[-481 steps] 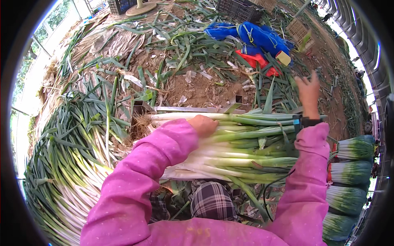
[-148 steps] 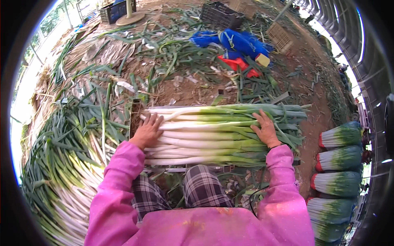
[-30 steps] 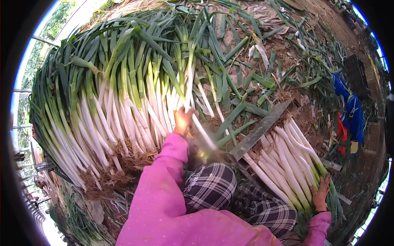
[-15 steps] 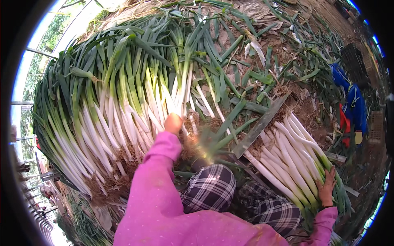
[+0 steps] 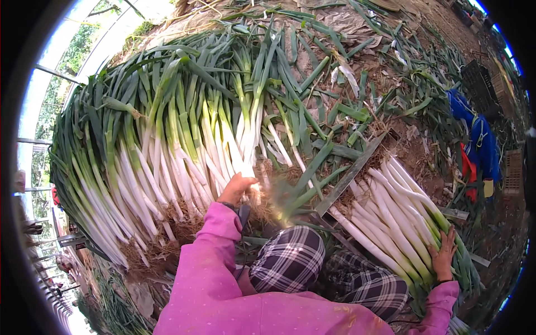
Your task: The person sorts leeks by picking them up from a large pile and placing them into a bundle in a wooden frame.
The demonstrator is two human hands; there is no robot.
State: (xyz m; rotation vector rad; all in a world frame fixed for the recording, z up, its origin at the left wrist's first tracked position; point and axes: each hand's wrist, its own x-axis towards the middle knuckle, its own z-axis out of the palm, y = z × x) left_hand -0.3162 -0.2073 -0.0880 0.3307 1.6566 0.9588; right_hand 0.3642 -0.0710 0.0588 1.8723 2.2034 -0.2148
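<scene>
A broad pile of leeks (image 5: 162,162), green tops away from me and white root ends toward me, spreads across the left and middle. At its right edge my left hand (image 5: 237,190) is closed round the white lower end of a leek (image 5: 244,159), just above the roots. To the right lies a trimmed leek bundle (image 5: 391,215), white ends against an upright flat metal plate (image 5: 353,174). My right hand (image 5: 444,258) rests on the bundle's green end with fingers spread.
Loose cut leek leaves (image 5: 357,106) and soil cover the ground beyond. Farther right are a blue cloth (image 5: 483,142), a red cloth (image 5: 469,167), a black crate (image 5: 480,86) and a tan crate (image 5: 512,173). My knees (image 5: 287,257) in plaid trousers are close below the plate.
My left hand has moved down toward the root end, and its fingers are now round the leek's base. The right hand stays in place on the bundle.
</scene>
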